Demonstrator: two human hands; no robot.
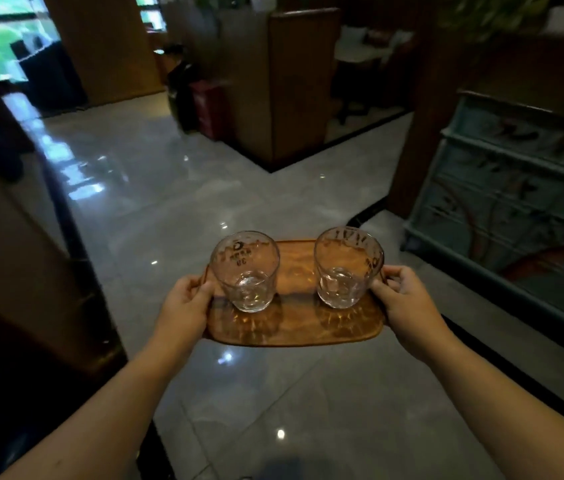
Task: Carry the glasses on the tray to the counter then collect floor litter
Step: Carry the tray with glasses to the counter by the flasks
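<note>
A brown wooden tray (pixel 296 325) is held level in front of me, above a glossy grey tiled floor. Two clear empty glasses stand upright on it: one glass (pixel 246 271) on the left side and another glass (pixel 346 268) on the right, both with printed markings. My left hand (pixel 187 306) grips the tray's left edge, thumb on top. My right hand (pixel 407 299) grips the right edge the same way. No litter shows on the floor in view.
A dark wooden wall or post (pixel 24 271) stands close on the left. A painted teal cabinet (pixel 516 188) is on the right. A wooden booth partition (pixel 294 91) and a red bin (pixel 207 105) lie ahead. The floor (pixel 155 188) stretches toward bright windows at far left.
</note>
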